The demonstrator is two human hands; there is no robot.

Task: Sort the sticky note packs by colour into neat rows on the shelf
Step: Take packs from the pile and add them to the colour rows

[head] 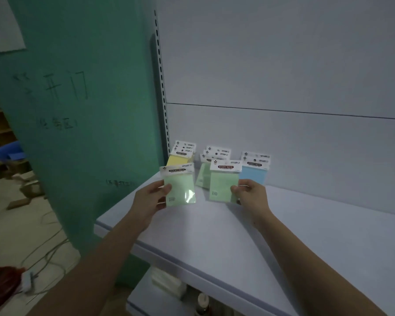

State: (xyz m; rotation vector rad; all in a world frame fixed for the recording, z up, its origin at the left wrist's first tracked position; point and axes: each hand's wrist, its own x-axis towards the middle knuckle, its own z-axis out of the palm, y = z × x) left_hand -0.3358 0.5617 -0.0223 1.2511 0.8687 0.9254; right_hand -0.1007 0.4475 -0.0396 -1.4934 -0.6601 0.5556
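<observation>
My left hand (152,198) grips a green sticky note pack (180,185) by its left edge, held above the shelf's left front. My right hand (249,193) pinches a second green pack (222,183) at its lower right corner, upright over the shelf. Behind them, three rows stand against the shelf's back wall: a yellow row (180,158) on the left, a green row (204,176) in the middle, a blue row (253,174) on the right. Each pack has a white header card.
The pale shelf (237,238) stretches right and toward me. A teal pillar (78,110) stands left of it, beside a slotted upright (163,92). A lower shelf (160,299) holds pale boxes and a bottle (202,303). Cables (46,252) lie on the floor.
</observation>
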